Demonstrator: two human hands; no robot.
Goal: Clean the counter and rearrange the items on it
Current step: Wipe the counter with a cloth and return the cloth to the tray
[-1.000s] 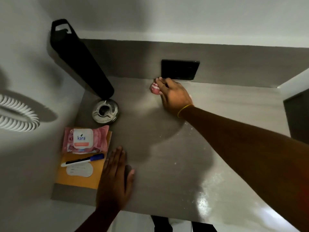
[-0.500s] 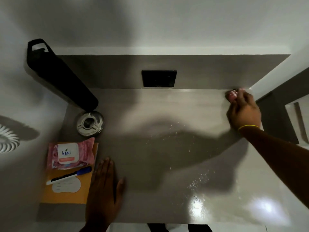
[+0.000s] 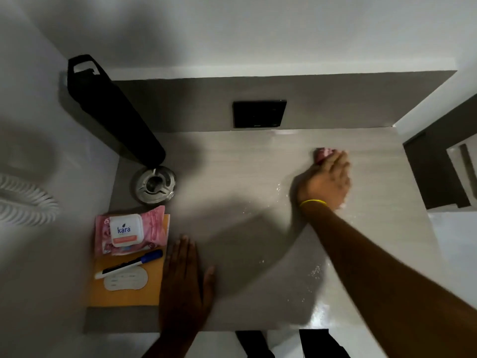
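Right hand is out on the far right of the counter, blurred, fingers curled down over a small pink wad that pokes out just past the fingertips — pressed against the surface, what the wad is made of I cannot tell. A yellow band rings that wrist. White specks lie scattered on the glossy top near the forearm. Left hand lies flat, palm down, fingers straight and together, thumb out, holding nothing, at the near edge just beside the orange envelope. On that envelope: a pink pack of Kara wipes overlapping its far end, a pen with a blue cap lying slantwise, and a white label under the pen. Beyond the wipes sits a round metal ashtray, and right behind it a tall black bottle stands in the far-left corner against the wall. A black panel is set in the backsplash, centre.
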